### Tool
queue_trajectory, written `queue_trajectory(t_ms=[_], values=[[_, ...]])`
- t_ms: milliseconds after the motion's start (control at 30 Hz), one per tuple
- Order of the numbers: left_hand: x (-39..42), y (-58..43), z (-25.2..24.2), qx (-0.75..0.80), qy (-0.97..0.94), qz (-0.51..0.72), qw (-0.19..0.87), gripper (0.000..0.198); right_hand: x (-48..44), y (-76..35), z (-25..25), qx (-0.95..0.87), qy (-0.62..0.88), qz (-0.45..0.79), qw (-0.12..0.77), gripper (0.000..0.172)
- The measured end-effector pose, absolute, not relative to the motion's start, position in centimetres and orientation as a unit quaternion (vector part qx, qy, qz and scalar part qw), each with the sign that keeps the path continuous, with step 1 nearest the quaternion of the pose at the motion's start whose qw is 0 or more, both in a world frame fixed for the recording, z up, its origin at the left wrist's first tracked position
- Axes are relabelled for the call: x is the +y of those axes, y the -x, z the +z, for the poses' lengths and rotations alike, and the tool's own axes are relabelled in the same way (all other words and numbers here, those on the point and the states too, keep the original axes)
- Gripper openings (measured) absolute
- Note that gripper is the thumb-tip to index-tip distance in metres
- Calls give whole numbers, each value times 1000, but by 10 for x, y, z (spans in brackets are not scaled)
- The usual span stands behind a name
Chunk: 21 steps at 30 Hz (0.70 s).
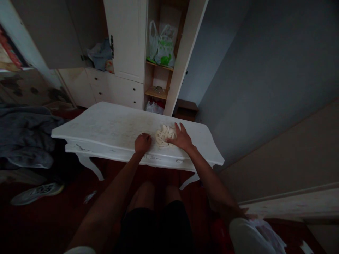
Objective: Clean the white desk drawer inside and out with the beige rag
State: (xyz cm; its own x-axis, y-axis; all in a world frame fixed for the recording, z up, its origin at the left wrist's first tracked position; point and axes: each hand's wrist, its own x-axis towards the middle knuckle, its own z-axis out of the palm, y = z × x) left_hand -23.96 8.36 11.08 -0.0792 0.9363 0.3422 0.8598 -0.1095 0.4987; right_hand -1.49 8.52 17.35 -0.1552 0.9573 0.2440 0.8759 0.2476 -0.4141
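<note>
A crumpled cream cloth (pixel 164 134) lies bunched up on the white table (pixel 119 120), near its front edge and right of the middle. Over the right side of this cloth is my right hand (pixel 183 138), thumb and fingers spread apart, the thumb at the cloth's near edge. My left hand (pixel 143 143) rests on the tabletop just left of the cloth, curled into a fist and apart from it. A small pale spot shows on its knuckles. Whatever the fist may hold is hidden. Grey smudges mark the tabletop left of the hands.
Behind the table stands a white wardrobe (pixel 127 38) with open doors and plastic bags (pixel 165 49) on a shelf. A small brown cabinet (pixel 186 109) is in the corner. Grey fabric (pixel 26 130) lies heaped at left, above a shoe (pixel 38 193) on the red floor.
</note>
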Motion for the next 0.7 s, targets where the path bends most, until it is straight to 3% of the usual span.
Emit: queue_trajectory(t_ms=[67,167,400,700], values=[[84,241,109,663,-675,318,64,29,110,31,176,-772,627,79,76,120],[86,243,107,665,-667,329,73,29,139,43,174,-767,625,142,-16,119],[87,243,106,668,-651,352,85,30,125,44,156,-779,620,76,54,80],[86,243,107,660,-653,361,87,28,5,32,130,-824,545,22,155,66]])
